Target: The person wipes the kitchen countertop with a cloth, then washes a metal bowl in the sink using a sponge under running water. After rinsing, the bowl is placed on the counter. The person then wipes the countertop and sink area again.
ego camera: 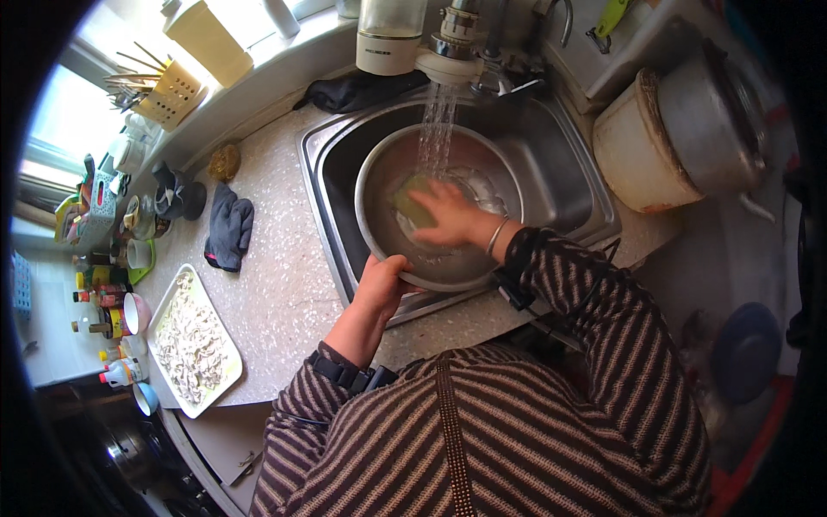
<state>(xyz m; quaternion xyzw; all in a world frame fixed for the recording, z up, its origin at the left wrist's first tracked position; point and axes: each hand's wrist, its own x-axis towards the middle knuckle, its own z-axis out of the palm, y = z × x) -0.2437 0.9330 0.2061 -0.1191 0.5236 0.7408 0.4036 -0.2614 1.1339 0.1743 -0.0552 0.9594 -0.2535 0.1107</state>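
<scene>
A round metal basin (369, 226) is held over the stainless steel sink (568, 187), and water (439, 123) falls into it from a white faucet-mounted filter (449, 64). My left hand (382, 283) grips the basin's near left rim. Inside the basin, my right hand (446, 213) lies with fingers spread over a blurred yellow-green thing (415, 199), perhaps a sponge or cloth; its fingertips are on or just beside it. A metal bracelet is on the right wrist.
On the speckled counter (284, 258) at left are a white tray of pale strips (194, 342), a grey cloth (229, 226) and a scouring pad (224, 162). Bottles and bowls line the far left. Large pots (646, 142) stand right of the sink; a black cloth (362, 92) lies behind it.
</scene>
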